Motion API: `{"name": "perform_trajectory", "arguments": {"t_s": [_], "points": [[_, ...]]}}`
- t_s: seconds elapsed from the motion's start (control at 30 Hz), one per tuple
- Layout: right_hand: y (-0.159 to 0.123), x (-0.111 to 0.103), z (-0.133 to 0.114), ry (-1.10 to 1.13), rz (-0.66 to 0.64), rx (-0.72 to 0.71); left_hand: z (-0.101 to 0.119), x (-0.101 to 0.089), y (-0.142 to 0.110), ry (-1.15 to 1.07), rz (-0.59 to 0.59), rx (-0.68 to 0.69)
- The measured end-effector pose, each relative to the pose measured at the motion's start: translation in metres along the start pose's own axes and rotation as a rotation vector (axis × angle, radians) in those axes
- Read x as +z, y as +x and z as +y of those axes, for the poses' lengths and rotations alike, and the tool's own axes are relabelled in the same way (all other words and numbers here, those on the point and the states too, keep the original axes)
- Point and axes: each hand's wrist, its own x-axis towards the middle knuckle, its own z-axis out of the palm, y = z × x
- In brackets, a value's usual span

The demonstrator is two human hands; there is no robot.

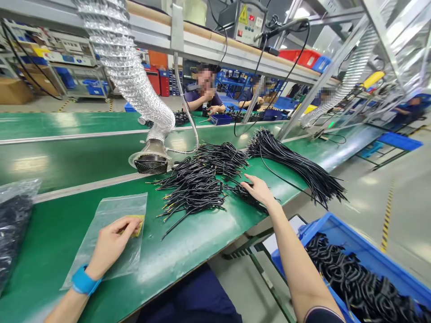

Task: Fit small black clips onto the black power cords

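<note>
My left hand, with a blue wristband, rests on a clear plastic bag. Its fingers are curled together at a flat yellow piece; whether they pinch something is hidden. My right hand is stretched out with thumb and fingers apart, over a small bunch of black cables at the bench edge. Contact with those cables cannot be made out. Between my hands lies a heap of short folded black cables with bare or yellow ends. Another pile lies behind it.
A long bundle of straight black cables overhangs the green bench at right. A fume extractor nozzle hangs over the bench. A blue crate with black cables stands lower right; a dark-filled bag lies left. Co-workers sit opposite.
</note>
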Motion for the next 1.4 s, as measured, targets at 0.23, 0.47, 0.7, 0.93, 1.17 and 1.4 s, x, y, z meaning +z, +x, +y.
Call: {"name": "perform_trajectory", "arguments": {"t_s": [0.23, 0.47, 0.7, 0.93, 1.17, 1.4], "points": [[-0.003, -0.007, 0.016, -0.088, -0.208, 0.114, -0.005, -0.003, 0.004, 0.075, 0.028, -0.001], [-0.032, -0.006, 0.009, -0.151, -0.224, 0.156, -0.005, -0.001, 0.004, 0.077, -0.012, 0.039], [-0.052, 0.005, -0.01, -0.207, 0.012, 0.217, -0.015, 0.0, 0.002, 0.092, -0.065, 0.055], [-0.06, -0.006, -0.012, -0.236, -0.181, 0.068, -0.012, -0.002, 0.002, 0.12, -0.079, 0.06], [-0.062, -0.011, -0.015, -0.163, -0.205, 0.061, -0.024, -0.002, 0.004, 0.175, -0.077, 0.092], [-0.058, -0.025, 0.001, -0.138, -0.05, 0.224, -0.014, -0.004, 0.001, 0.239, 0.066, 0.156]]}}
